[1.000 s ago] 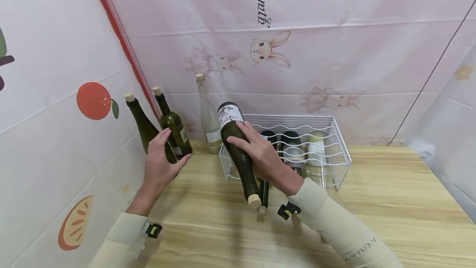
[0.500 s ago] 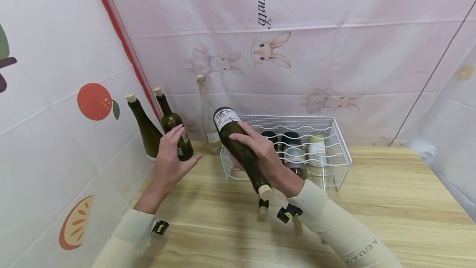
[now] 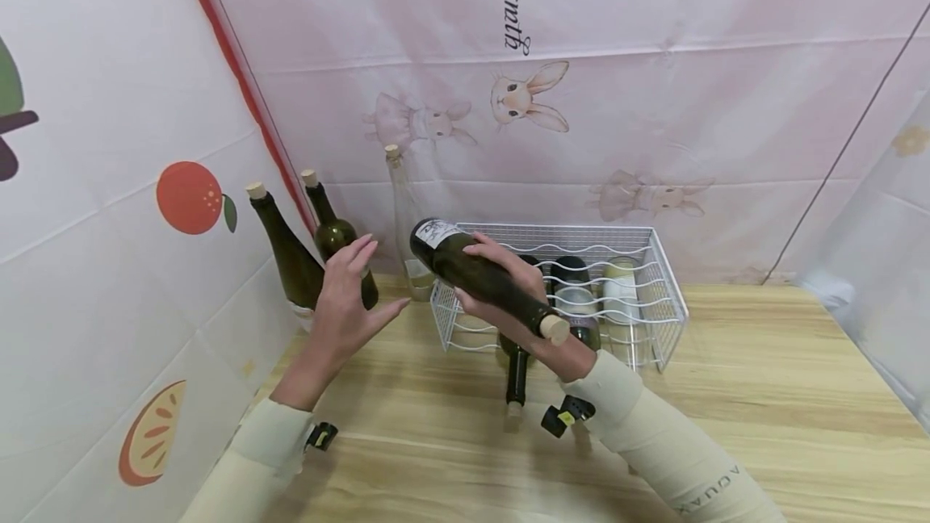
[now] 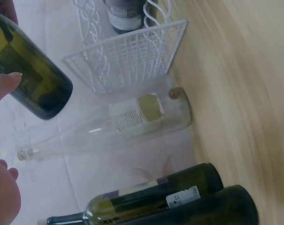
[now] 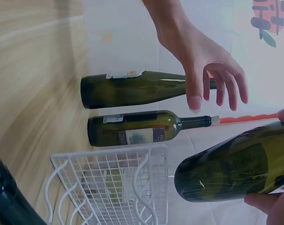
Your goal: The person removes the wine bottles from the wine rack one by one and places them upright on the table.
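My right hand (image 3: pixel 521 269) grips a dark green wine bottle (image 3: pixel 475 266) round its body, above the left part of the white wire rack (image 3: pixel 667 297). The bottle lies tilted, its cork pointing down to the right and its labelled base up to the left. My left hand (image 3: pixel 343 305) is held in the air with thumb and fingers spread, holding nothing. Behind it two corked green bottles stand upright: one at the far left (image 3: pixel 283 244), partly hidden, and one beside it (image 3: pixel 336 234). A clear corked bottle (image 3: pixel 404 200) stands next to the rack's left end.
Several bottles lie in the rack, among them a dark one (image 3: pixel 572 273) and a pale one (image 3: pixel 619 289). A corked neck (image 3: pixel 516 378) sticks out of the rack's front over the wooden table (image 3: pixel 407 458). Printed cloth walls (image 3: pixel 697 127) stand behind and at left.
The held bottle has turned from steep towards level, its cork end swinging right and up. My left hand has moved right, nearer the held bottle, still spread.
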Action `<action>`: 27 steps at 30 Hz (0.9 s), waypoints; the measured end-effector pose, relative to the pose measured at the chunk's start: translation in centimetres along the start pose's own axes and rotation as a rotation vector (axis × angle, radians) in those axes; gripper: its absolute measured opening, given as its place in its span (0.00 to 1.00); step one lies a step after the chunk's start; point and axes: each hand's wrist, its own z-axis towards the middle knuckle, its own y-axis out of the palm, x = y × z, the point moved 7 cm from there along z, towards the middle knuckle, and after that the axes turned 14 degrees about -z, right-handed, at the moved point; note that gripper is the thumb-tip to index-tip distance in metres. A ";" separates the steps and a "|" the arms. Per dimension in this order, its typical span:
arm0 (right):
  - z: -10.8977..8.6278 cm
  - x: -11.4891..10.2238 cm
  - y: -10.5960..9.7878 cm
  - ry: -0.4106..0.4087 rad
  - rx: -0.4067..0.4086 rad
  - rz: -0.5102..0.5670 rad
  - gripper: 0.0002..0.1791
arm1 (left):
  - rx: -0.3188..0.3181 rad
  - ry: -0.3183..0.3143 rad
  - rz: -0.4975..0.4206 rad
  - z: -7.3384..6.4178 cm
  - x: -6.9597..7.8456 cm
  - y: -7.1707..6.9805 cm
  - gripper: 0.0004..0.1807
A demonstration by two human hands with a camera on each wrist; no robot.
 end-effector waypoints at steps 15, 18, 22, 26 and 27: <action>0.0 0.3 0.1 0.318 -0.210 0.191 0.30 | -0.038 0.038 -0.001 1.3 1.6 1.2 0.60; 0.3 -0.4 -0.1 0.366 -0.226 0.226 0.29 | -0.033 0.046 -0.002 1.3 1.7 1.3 0.60; 0.4 -0.9 -0.2 0.425 -0.245 0.271 0.28 | -0.026 0.042 -0.016 1.3 1.9 1.5 0.60; 0.0 -0.5 0.1 0.477 -0.266 0.266 0.27 | -0.027 0.050 -0.026 1.4 2.4 1.8 0.60; -0.3 -0.2 0.3 0.482 -0.266 0.262 0.27 | -0.028 0.052 -0.026 1.5 2.5 1.8 0.60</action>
